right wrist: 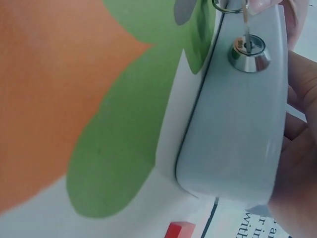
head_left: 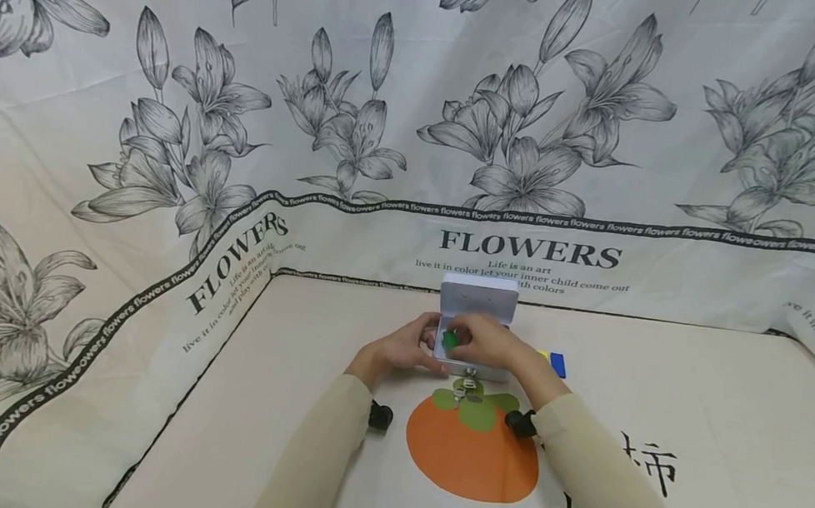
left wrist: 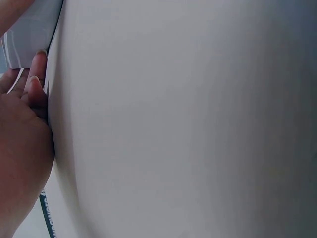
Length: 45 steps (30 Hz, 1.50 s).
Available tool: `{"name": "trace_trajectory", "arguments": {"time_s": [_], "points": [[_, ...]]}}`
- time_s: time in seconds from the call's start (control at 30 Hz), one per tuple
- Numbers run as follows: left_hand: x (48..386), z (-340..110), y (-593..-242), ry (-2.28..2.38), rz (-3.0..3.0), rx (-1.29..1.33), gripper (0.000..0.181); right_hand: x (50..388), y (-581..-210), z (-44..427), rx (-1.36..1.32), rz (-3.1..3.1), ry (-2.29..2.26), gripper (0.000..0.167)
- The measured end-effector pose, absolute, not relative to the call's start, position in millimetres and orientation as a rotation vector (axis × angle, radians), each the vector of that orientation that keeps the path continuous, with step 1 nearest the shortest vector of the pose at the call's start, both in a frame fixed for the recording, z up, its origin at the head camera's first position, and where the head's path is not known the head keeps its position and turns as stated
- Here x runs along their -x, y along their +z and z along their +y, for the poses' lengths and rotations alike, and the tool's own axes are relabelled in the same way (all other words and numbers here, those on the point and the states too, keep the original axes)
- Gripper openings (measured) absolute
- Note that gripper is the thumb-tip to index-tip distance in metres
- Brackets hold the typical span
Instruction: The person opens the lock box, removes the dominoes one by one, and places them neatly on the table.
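A small white metal lock box (head_left: 488, 372) stands with its lid (head_left: 479, 298) raised. A key (right wrist: 246, 25) on a ring sits in its round front lock (right wrist: 249, 57). My left hand (head_left: 403, 344) grips the box's left side, thumb toward the front; in the left wrist view its fingers lie against the box wall. My right hand (head_left: 486, 341) is over the open box and pinches a green block (head_left: 450, 340) between thumb and fingers. The hand covers most of the box's inside. The right wrist view shows the box's front close up.
Right of the box lie a blue block (head_left: 557, 365) and a yellow block (head_left: 543, 353), partly behind my right hand. A red block (right wrist: 179, 230) shows in the right wrist view. The cloth bears a printed orange persimmon (head_left: 471, 454). Behind rises a flower-printed curtain (head_left: 349, 235).
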<state>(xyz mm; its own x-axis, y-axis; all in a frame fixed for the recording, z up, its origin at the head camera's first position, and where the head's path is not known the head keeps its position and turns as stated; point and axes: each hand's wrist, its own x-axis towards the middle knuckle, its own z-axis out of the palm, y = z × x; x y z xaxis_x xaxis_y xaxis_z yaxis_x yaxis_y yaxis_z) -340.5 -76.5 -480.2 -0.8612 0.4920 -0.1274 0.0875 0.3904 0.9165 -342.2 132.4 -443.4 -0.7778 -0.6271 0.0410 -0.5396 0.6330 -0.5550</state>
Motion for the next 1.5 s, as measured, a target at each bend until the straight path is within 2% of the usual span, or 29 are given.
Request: {"name": "trace_trajectory", "arguments": {"time_s": [1.13, 1.5], "points": [[339, -77, -478, 1.451, 2.276, -0.472, 0.097, 312, -425, 165, 0.886, 2.775, -1.057, 0.046], [340, -77, -479, 1.452, 2.281, -0.462, 0.097, 305, -428, 187, 0.881, 2.814, -1.046, 0.039]]}}
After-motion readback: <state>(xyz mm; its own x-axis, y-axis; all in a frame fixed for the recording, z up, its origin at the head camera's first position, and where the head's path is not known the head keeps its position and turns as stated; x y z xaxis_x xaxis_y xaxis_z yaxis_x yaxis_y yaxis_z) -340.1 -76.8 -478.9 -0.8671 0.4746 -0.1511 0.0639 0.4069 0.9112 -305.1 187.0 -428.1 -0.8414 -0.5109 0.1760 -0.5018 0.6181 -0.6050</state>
